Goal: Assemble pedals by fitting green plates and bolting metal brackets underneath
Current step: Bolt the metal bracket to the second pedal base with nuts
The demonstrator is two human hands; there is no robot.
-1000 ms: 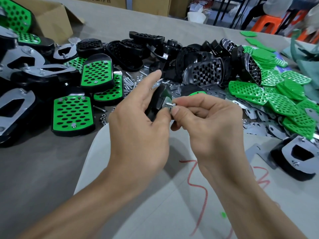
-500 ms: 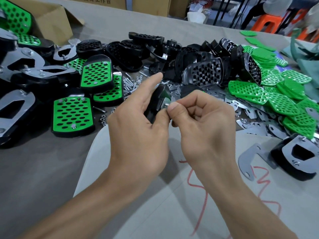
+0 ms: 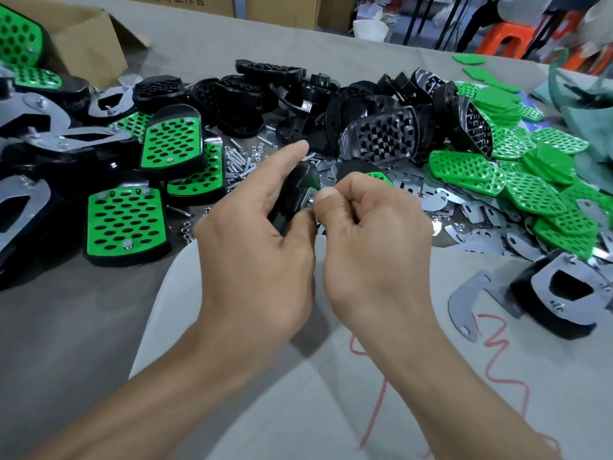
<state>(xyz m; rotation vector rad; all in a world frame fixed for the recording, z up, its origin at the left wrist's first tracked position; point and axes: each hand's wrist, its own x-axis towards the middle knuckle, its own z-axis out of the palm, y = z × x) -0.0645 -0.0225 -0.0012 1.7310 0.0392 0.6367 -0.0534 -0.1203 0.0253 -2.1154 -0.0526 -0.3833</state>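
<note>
My left hand (image 3: 255, 247) grips a black pedal (image 3: 298, 184) edge-on above the table, index finger stretched out over its top. My right hand (image 3: 371, 234) is closed, thumb and fingertips pinching a small metal nut or bolt end (image 3: 311, 201) at the pedal's underside bracket. Most of the pedal is hidden behind my fingers. Loose bolts and nuts (image 3: 238, 161) lie just behind my hands. Green plates (image 3: 530, 180) are heaped at the right, with flat metal brackets (image 3: 464, 224) in front of them.
Finished green-topped pedals (image 3: 124, 224) lie at the left, bare black pedal bodies (image 3: 374, 137) pile at the back centre. An upturned bracketed pedal (image 3: 564, 293) and a loose bracket (image 3: 471, 300) sit at the right. A cardboard box (image 3: 83, 41) stands far left.
My right hand has closed in on the bolt, hiding it under thumb and fingertips, and both hands shifted slightly left with the pedal tilting more edge-on.
</note>
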